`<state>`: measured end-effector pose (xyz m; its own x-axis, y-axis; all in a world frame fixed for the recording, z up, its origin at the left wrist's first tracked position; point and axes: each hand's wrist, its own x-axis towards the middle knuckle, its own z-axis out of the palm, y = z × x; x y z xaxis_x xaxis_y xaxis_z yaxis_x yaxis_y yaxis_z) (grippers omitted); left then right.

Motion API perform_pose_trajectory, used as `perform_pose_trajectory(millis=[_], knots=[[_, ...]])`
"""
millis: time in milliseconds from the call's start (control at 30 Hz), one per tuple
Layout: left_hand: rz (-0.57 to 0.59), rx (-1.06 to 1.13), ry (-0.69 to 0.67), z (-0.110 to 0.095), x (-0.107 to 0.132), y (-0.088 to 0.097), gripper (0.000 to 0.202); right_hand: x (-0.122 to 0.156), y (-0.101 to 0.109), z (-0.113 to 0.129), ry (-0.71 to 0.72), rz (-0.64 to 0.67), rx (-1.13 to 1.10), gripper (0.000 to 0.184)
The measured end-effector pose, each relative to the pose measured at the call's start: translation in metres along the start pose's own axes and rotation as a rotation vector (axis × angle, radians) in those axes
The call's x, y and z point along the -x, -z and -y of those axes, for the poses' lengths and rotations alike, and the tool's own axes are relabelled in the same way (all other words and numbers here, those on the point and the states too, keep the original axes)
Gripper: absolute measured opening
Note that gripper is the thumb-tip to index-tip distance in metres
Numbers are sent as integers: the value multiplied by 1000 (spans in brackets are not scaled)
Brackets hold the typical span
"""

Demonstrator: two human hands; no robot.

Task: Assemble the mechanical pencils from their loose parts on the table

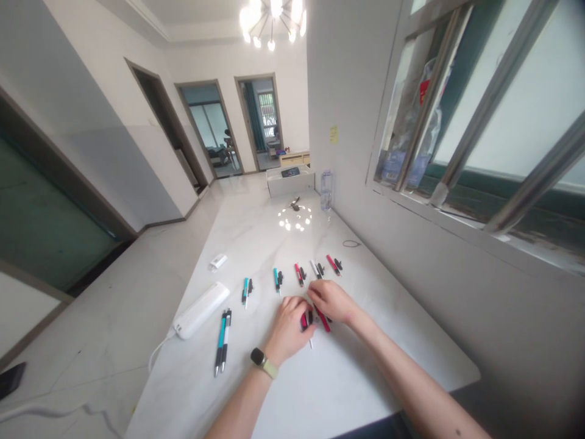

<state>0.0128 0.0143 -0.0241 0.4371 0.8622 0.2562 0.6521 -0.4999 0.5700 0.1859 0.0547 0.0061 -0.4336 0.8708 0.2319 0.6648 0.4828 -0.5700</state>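
White marble surface (315, 390) is laid with pens (276, 280) beside black pen parts (280, 278), upper centre. Pink pen (323, 319) is held low centre by left hand (287, 329) and right hand (329, 300); fingers (315, 294) are curled closed on it, grip partly hidden.

pens (276, 280) on a table (329, 384), bottle (326, 191) behind
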Motion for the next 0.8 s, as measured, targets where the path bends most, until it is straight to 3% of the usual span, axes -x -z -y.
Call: perform_pose_trajectory(millis=[267, 500, 800], knots=[[-9, 21, 20, 4, 4, 7, 28, 5, 1, -3, 146, 129, -16, 6], [-26, 77, 60, 8, 8, 11, 27, 10, -2, -5, 119, 273, 114, 7], [-3, 63, 72, 9, 8, 12, 25, 9, -7, -4, 112, 262, 160, 4]])
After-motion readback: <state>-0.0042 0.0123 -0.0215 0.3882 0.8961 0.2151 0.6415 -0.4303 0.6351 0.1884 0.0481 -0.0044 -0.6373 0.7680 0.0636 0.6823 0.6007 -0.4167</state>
